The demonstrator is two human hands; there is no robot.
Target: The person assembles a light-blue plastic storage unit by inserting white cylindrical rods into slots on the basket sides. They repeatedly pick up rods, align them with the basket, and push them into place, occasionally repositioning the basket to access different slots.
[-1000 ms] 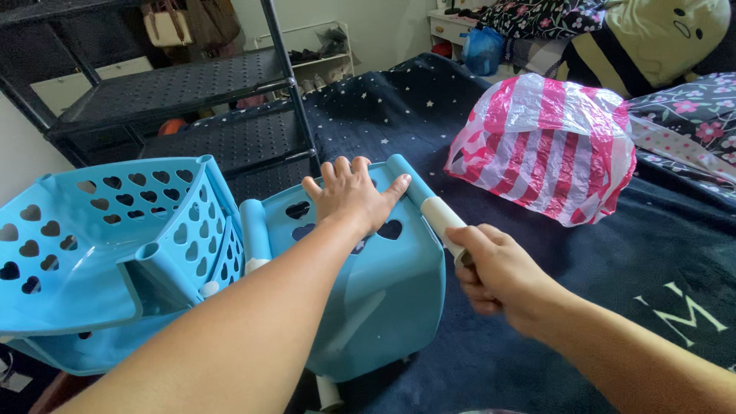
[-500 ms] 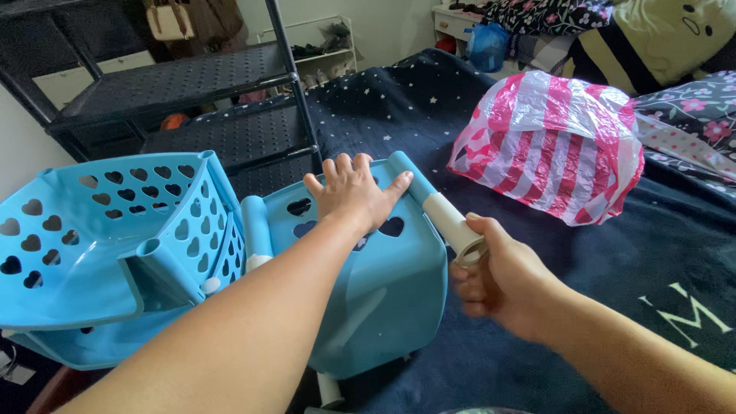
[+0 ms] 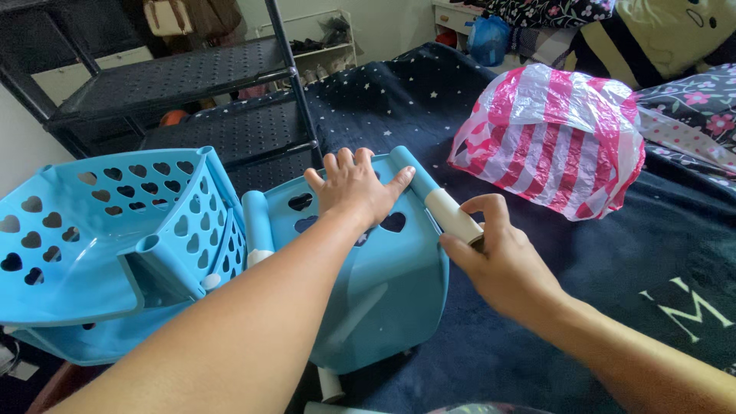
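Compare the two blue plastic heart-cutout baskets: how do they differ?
The left blue plastic basket lies tipped, showing its open inside, untouched. The right blue plastic basket shows its outer wall, with the left hand flat on it and the right hand gripping its white corner tube. Both share colour and heart holes.

My left hand [image 3: 353, 188] lies flat on a blue plastic basket [image 3: 368, 276] with heart-shaped holes, tipped on its side on the bed. My right hand [image 3: 498, 261] pinches the white tube [image 3: 452, 216] at its corner post.
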